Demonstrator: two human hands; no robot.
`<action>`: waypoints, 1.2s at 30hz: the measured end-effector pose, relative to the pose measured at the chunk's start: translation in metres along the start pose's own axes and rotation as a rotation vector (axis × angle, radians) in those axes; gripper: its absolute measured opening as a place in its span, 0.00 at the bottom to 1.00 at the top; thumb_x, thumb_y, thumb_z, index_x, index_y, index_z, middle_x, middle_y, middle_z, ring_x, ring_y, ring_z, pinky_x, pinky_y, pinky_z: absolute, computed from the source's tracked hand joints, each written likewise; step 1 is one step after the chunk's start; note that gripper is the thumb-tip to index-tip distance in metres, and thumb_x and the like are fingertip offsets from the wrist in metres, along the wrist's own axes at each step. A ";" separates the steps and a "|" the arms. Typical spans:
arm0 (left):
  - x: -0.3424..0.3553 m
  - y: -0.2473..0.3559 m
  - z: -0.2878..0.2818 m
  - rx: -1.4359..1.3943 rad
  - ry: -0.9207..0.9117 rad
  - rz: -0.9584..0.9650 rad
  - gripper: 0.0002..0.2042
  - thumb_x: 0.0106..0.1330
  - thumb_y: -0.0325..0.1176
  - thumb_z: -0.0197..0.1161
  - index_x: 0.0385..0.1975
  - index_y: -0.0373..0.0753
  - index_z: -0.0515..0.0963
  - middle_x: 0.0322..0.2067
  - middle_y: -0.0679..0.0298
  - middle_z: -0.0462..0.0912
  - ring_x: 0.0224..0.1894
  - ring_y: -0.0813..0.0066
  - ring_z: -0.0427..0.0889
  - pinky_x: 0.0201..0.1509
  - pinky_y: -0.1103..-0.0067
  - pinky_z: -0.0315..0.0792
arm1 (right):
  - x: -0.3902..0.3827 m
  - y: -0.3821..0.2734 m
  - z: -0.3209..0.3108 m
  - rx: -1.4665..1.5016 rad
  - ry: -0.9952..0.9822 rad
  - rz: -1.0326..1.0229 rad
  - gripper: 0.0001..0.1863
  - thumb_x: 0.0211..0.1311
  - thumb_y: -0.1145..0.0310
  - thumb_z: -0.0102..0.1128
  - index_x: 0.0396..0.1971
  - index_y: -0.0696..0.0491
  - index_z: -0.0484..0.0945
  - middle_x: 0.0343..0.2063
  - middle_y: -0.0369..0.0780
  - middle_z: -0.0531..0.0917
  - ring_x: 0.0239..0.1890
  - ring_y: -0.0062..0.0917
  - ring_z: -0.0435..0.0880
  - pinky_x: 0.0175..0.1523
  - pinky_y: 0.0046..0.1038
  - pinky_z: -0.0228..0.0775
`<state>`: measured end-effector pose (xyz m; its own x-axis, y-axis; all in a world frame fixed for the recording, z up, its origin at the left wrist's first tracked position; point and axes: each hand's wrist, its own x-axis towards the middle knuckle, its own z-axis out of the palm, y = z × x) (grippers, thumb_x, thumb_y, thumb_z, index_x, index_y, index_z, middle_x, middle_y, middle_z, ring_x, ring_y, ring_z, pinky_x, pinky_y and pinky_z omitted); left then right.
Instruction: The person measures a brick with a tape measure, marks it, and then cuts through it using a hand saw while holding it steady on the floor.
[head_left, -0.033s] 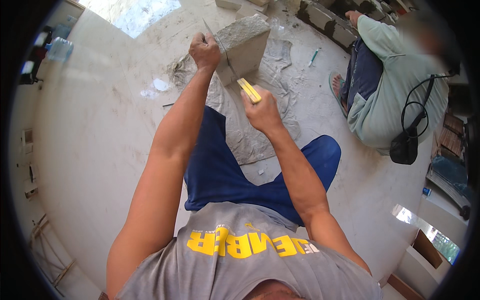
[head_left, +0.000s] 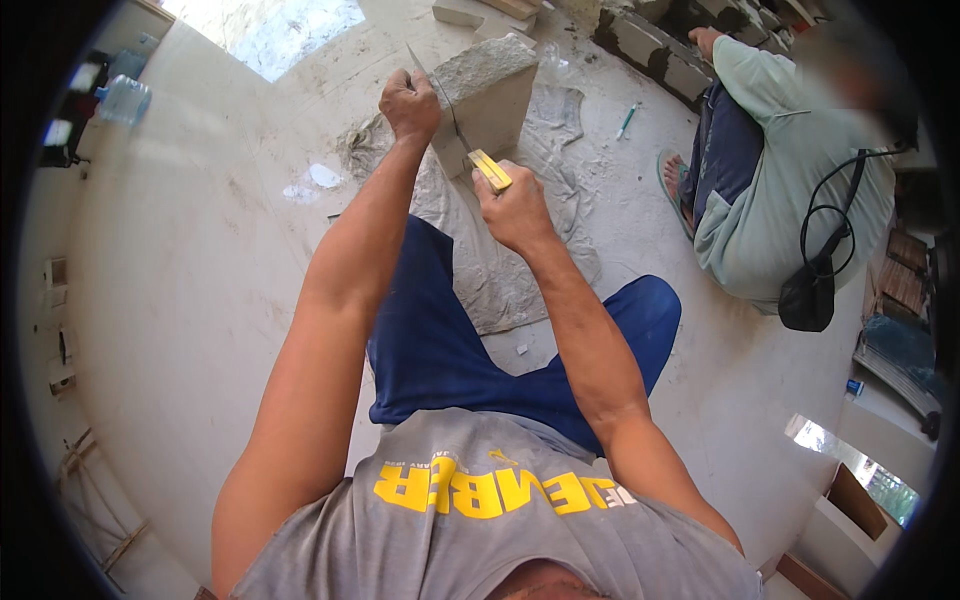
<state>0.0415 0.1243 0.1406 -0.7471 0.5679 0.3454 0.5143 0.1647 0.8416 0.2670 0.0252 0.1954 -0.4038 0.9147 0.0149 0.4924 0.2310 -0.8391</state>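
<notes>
My right hand [head_left: 517, 210] grips the yellow handle [head_left: 489, 171] of a handsaw. Its thin blade [head_left: 416, 58] slants up and left along the left side of a pale, rough-topped concrete block [head_left: 497, 100]. Closed fingers of my left hand [head_left: 410, 108] are right beside the blade near its far end; what they hold is hidden. Under the block, a dusty crumpled sheet [head_left: 487, 290] covers part of the floor between my knees.
At right, a co-worker [head_left: 790, 180] crouches beside grey blocks [head_left: 650, 50]. A green-and-white pen [head_left: 627, 121] lies on the floor between us. More pale block pieces [head_left: 475, 14] are at the far side. A clear water bottle [head_left: 125, 99] is at far left.
My right hand and the saw handle have shifted slightly up and left, toward the block. My left hand and the block have hardly moved.
</notes>
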 end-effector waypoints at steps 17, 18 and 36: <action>0.041 0.049 -0.007 0.548 -0.600 0.413 0.50 0.60 0.81 0.64 0.56 0.31 0.81 0.55 0.49 0.85 0.63 0.51 0.83 0.66 0.59 0.78 | 0.017 -0.001 0.014 0.226 0.024 0.005 0.18 0.77 0.59 0.62 0.47 0.62 0.81 0.40 0.59 0.87 0.45 0.61 0.87 0.50 0.48 0.79; 0.040 0.046 -0.006 0.529 -0.573 0.456 0.49 0.59 0.80 0.65 0.56 0.31 0.81 0.55 0.49 0.85 0.63 0.51 0.83 0.66 0.59 0.78 | 0.010 -0.002 0.012 0.201 -0.011 0.039 0.18 0.77 0.60 0.62 0.49 0.62 0.81 0.41 0.59 0.87 0.46 0.60 0.87 0.51 0.47 0.79; 0.017 0.080 -0.099 0.427 -0.482 0.482 0.47 0.55 0.73 0.75 0.58 0.30 0.82 0.52 0.48 0.87 0.60 0.50 0.86 0.65 0.59 0.79 | -0.138 -0.050 -0.026 0.129 -0.023 -0.022 0.14 0.76 0.64 0.61 0.45 0.63 0.81 0.33 0.58 0.85 0.39 0.57 0.88 0.43 0.44 0.78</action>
<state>0.0283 0.0671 0.2553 -0.1878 0.9248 0.3309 0.9233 0.0513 0.3808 0.3176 -0.1039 0.2496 -0.4319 0.9016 0.0232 0.3804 0.2055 -0.9017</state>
